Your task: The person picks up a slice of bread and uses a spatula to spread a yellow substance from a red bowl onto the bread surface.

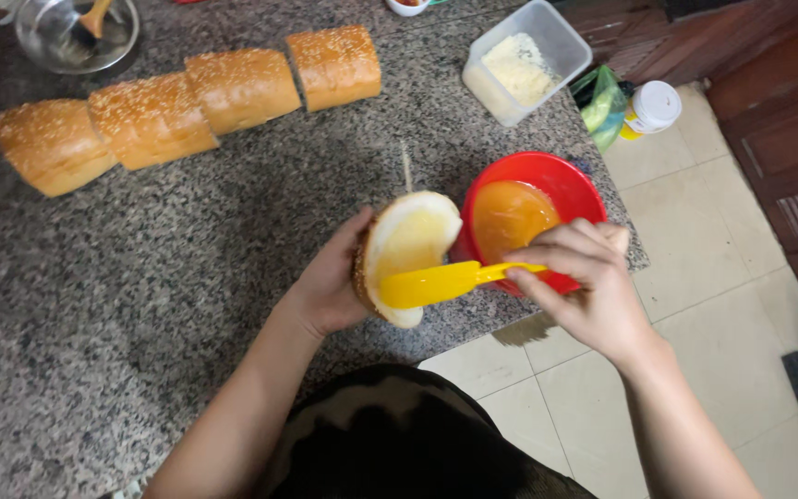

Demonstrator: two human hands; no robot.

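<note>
My left hand (330, 282) grips a chunk of sesame bread (408, 242) from behind, its cut white face turned up and smeared with yellow spread. My right hand (584, 277) pinches the handle of a yellow spatula (436, 283), whose blade lies flat against the lower part of the cut face. Just behind the spatula stands a red bowl (565, 185) holding orange-yellow liquid (508, 217), near the counter's right edge.
Several cut sesame bread pieces (191, 102) lie in a row at the back of the granite counter (140, 305). A clear plastic tub of white crumbs (524, 63) stands behind the bowl; a glass bowl (76, 32) sits at the far left. A bottle (650, 108) rests on the tiled floor.
</note>
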